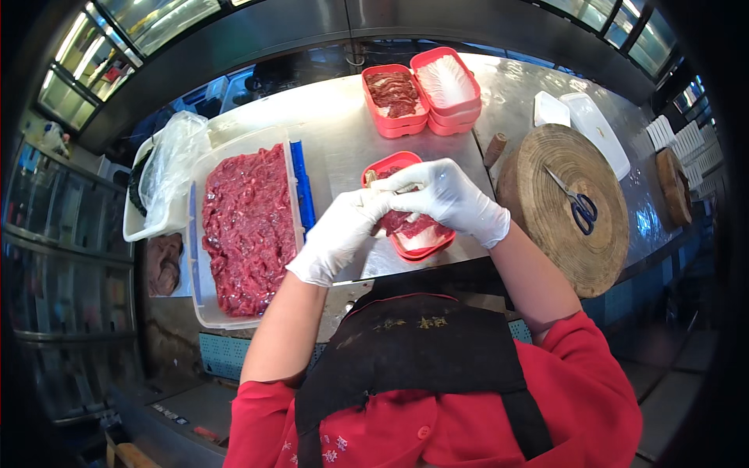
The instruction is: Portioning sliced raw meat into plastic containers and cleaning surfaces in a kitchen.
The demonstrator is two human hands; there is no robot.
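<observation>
My left hand (346, 231) and my right hand (447, 196), both in white disposable gloves, meet above a red plastic box (404, 253). Their fingers pinch together on a slice of raw red meat (404, 223), part of which shows below and between them. A pale cabbage leaf (422, 238) lines the box. The fingertips cover much of the box's middle. Left of my left hand, a clear plastic tub (202, 292) holds a heap of raw sliced meat (248, 228).
Behind stand stacked red boxes, one with meat slices (393, 90), another with a cabbage leaf (446, 82). Scissors (576, 202) lie on a round wooden chopping block (526, 234) at right. White trays (597, 131) sit beyond it. A plastic bag (175, 158) fills a white bin (137, 225) at left.
</observation>
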